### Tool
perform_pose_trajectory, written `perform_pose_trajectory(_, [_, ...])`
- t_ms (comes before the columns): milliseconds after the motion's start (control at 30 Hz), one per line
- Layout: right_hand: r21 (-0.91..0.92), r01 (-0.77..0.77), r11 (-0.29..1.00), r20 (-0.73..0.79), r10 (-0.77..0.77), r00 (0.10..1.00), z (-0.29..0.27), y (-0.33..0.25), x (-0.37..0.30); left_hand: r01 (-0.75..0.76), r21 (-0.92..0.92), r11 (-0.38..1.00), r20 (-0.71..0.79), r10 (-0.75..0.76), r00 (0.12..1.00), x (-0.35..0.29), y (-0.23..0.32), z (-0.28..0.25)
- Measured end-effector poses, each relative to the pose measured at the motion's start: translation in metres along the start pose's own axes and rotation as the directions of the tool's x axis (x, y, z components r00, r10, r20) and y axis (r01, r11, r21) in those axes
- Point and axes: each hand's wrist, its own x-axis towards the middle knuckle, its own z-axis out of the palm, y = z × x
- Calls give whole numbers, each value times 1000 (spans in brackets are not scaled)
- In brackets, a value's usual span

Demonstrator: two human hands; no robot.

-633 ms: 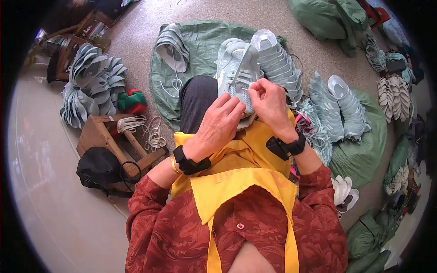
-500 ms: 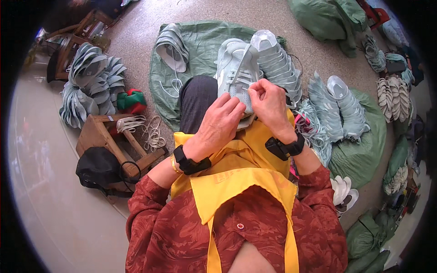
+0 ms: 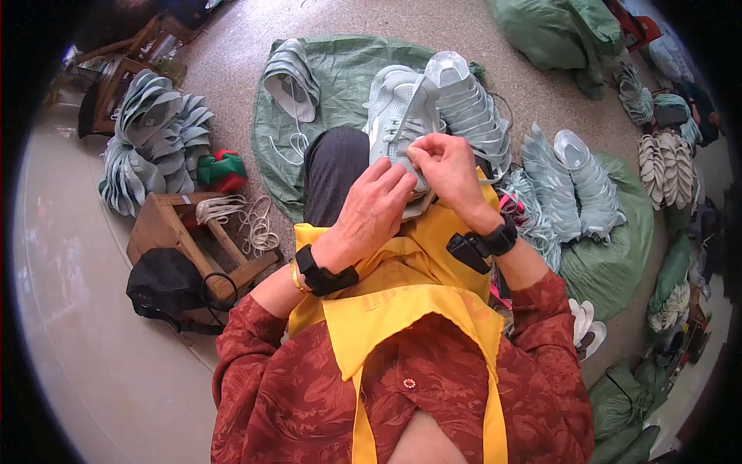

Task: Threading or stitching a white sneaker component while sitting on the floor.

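Observation:
A pale blue-grey shoe upper [image 3: 395, 99] with rows of lace across its front lies before my knees. My left hand [image 3: 371, 203] rests at its near end, fingers curled and tips pressed on the upper. Just to the right, my right hand [image 3: 450, 172] has thumb and forefinger pinched over the eyelets on a light shoelace, most of which the fingers hide. The two hands' fingertips are close together. Right beside this upper lies a row of nested uppers [image 3: 473, 108].
A green sack [image 3: 340, 58] lies under the uppers, with a small nested stack [image 3: 294, 77] at its left. Left stand a wooden stool [image 3: 185, 232] with white laces [image 3: 259, 228], a black bag [image 3: 166, 286] and piled uppers [image 3: 151, 147]. More nested uppers [image 3: 591, 185] lie right.
My right hand has shifted slightly left and its pinched fingertips are nearer the middle of the upper. My left hand has stayed nearly still.

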Motion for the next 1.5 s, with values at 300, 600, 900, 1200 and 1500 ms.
perform_pose_trajectory(300, [69,-120,990,167,108,980,-13,-9,9,3,-35,999,-37,-5,999,-1,-2,1])
perform_pose_trajectory(600, [295,-370,881,300,283,911,-20,-15,7,223,-211,952,-171,-261,950,13,-28,-1])
perform_pose_trajectory(900, [168,-297,940,263,248,932,-16,-18,9,260,-378,888,-57,-303,951,22,-53,4])
perform_pose_trajectory(1200, [112,17,994,294,-50,955,-35,-5,20,517,-419,746,98,-529,843,19,-62,-25])
perform_pose_trajectory(1500, [17,143,990,340,-140,930,-73,-42,10,0,-1000,-13,9,-654,757,-22,-107,-128])
